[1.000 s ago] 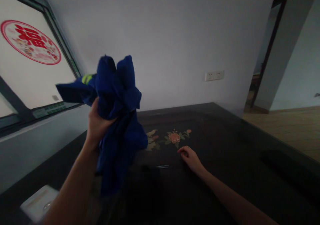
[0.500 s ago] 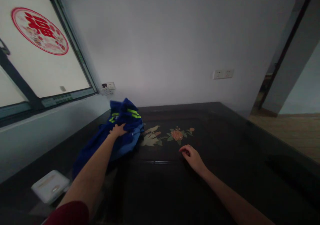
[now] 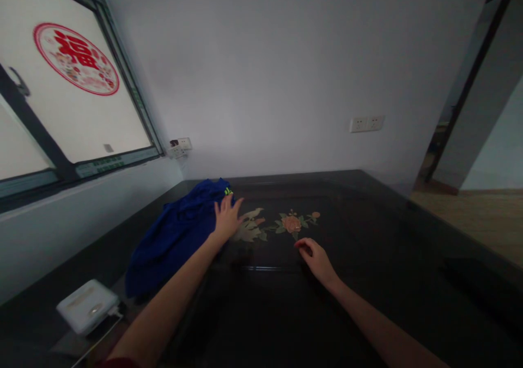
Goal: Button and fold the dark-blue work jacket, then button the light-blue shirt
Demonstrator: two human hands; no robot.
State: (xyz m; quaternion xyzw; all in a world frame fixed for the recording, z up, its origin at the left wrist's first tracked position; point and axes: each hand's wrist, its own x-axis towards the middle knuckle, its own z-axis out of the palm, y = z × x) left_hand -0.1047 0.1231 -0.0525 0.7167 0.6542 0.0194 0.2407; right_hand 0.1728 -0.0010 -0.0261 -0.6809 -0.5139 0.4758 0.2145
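Observation:
A crumpled blue garment [image 3: 180, 231] with a small yellow-green stripe lies on the left side of the dark table [image 3: 368, 237]. My left hand [image 3: 227, 218] is open, fingers stretched flat at the garment's right edge, over the painted leaves. Farther right, my right hand [image 3: 315, 257] rests on the table near the painted orange flower [image 3: 291, 223], its fingers curled in with nothing visible in them.
A white box-like device [image 3: 87, 305] with a cable sits at the table's near left corner. The window [image 3: 53, 101] with a red round sticker fills the left wall. Wall sockets [image 3: 366, 123] are on the back wall; a doorway opens at right.
My left hand lowered the blue garment from mid-air onto the table's left side, let it go, and now lies flat at its edge. My right hand stayed in place.

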